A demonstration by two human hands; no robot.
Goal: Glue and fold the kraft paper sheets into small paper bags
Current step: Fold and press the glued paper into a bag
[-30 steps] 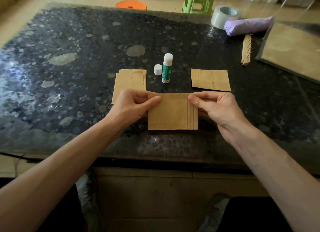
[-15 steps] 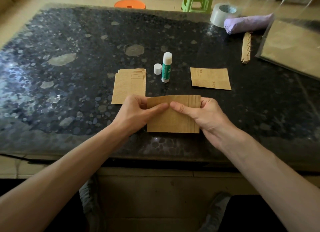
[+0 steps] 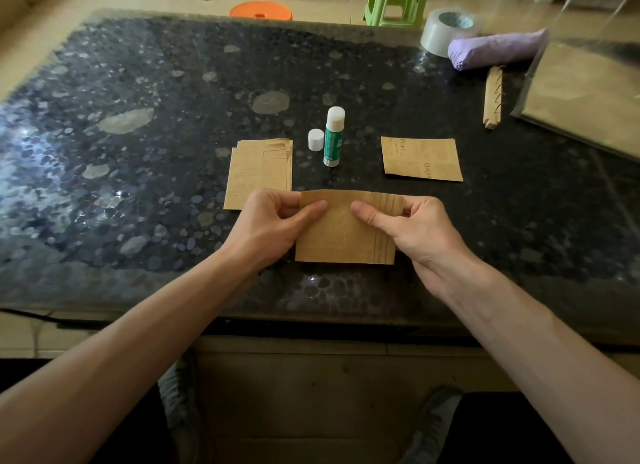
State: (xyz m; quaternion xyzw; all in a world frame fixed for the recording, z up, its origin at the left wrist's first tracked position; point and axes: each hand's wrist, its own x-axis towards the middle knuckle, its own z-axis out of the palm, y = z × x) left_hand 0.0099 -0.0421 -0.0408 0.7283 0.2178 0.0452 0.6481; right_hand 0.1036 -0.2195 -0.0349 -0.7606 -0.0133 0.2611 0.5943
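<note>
Dark pebble-patterned table [image 3: 138, 158], seen from the head camera. At 2 o'clock a clear sleeve of kraft paper [image 3: 585, 96] runs off the frame edge, so its extent is unknown. At centre, the kraft sheet [image 3: 343, 242] in work: its near edge rests on the table and its far edge is lifted and curling toward the person. The left hand [image 3: 270, 228] pinches the sheet's left side and the right hand [image 3: 420, 231] its right side, each with the thumb on the front face; the fingers behind the paper are mostly hidden.

Step in hand, as judged: a fold across the sheet. The next move calls for matching the edges squarely, then pressing the crease flat.

At 11 o'clock of the held sheet lies a stack of sheets [image 3: 258, 169]; at 1 o'clock, a printed folded piece [image 3: 420, 158], its lettering only partly legible. At 12 o'clock stands the uncapped glue stick [image 3: 333, 141], its cap [image 3: 316, 139] just beside it. Whether glue is on the held sheet cannot be made out.
</note>
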